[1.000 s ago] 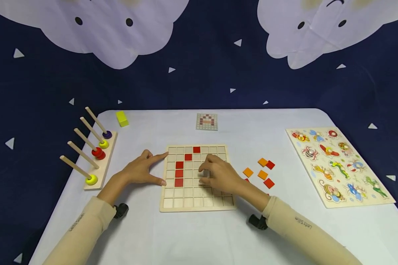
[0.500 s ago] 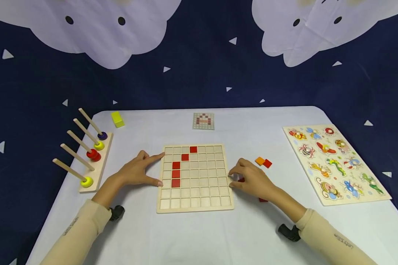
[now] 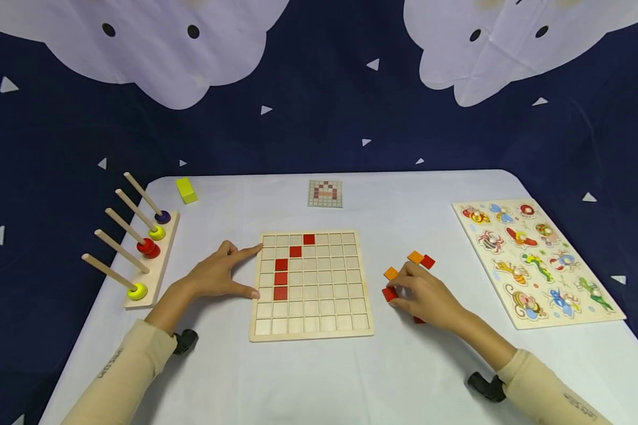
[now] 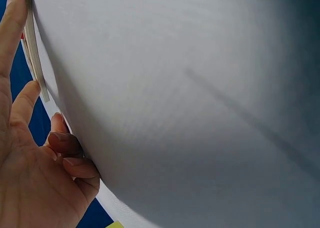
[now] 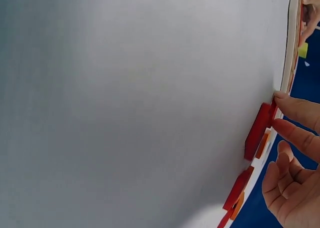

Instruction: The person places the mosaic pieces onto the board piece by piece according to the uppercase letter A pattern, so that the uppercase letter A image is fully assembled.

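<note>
A square wooden grid board (image 3: 327, 307) lies mid-table in the head view, with several red tiles (image 3: 280, 278) set in its cells. My left hand (image 3: 215, 274) touches the board's left edge with thumb and index finger spread; its other fingers curl in the left wrist view. Right of the board, my right hand (image 3: 430, 295) pinches a red square tile (image 3: 389, 294) between thumb and index finger. In the right wrist view that tile (image 5: 273, 110) is edge-on beside another red tile (image 5: 257, 132). Orange tiles (image 3: 415, 257) and more red ones lie around the hand, partly hidden by it.
A small pattern card (image 3: 325, 193) lies behind the board. On the left stands a peg stacker (image 3: 162, 265) with coloured rings, near a yellow block (image 3: 186, 190). An insect puzzle board (image 3: 531, 265) occupies the right side. A dark cloth backdrop (image 3: 319, 130) hangs behind the table.
My right hand has left the grid board, moved right to the loose tiles and taken hold of a red one. The left hand stays at the board's edge; the head view has shifted slightly.
</note>
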Demonstrator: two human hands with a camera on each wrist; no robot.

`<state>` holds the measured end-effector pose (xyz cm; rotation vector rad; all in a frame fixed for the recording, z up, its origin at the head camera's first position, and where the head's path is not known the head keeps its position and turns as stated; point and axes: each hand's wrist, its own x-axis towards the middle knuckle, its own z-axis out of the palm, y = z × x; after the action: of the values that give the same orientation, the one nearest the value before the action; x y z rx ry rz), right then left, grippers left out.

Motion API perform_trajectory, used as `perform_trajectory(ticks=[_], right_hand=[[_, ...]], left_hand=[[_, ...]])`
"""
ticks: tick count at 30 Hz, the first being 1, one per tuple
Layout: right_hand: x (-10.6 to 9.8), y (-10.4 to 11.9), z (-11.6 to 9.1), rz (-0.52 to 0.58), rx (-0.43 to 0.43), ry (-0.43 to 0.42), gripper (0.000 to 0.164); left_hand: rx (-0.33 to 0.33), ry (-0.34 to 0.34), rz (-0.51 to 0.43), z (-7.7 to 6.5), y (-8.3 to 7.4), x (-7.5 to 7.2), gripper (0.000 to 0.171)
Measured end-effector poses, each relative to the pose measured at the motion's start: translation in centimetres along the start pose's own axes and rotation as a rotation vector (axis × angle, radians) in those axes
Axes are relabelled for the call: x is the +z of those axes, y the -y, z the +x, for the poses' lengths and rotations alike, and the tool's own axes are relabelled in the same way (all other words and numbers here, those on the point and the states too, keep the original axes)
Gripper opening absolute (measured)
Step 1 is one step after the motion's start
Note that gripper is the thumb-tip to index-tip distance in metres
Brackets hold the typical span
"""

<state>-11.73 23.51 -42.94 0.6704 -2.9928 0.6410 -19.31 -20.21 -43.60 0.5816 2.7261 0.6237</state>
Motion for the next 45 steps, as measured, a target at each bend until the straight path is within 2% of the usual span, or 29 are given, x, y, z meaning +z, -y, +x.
perform_trajectory(ticks=[5, 13, 18, 24, 31, 39, 45], right_hand=[[-0.1, -0.4, -0.2, -0.007, -0.015, -0.006, 0.023], [0.0, -0.7, 0.3, -0.019, -0.128, -0.051, 0.018], [0.0, -0.7, 1.3, -0.016, -0.128, -0.053, 0.017], [-0.5, 0.2, 3.6, -0.013, -0.123, -0.038, 0.018], [-0.6, 1.6, 6.9, -0.007, -0.165, -0.015, 0.020], [0.4, 2.8, 10.8, -0.003, -0.214, -0.001, 0.021], [1.2, 3.7, 12.7, -0.028, -0.231, 0.021, 0.020]], left_hand=[[0.001, 0.000, -0.001, 0.0, 0.0, -0.1, 0.107], [-0.011, 0.005, -0.009, 0.1, 0.0, 0.0, 0.107], [-0.016, 0.006, -0.007, 0.1, 0.1, 0.1, 0.108], [-0.015, 0.002, -0.011, 0.0, 0.0, -0.1, 0.107], [-0.013, 0.000, -0.004, 0.1, 0.2, 0.1, 0.108], [-0.013, -0.002, -0.008, 0.0, 0.1, 0.1, 0.108], [-0.010, -0.004, -0.012, 0.0, 0.1, 0.0, 0.107]])
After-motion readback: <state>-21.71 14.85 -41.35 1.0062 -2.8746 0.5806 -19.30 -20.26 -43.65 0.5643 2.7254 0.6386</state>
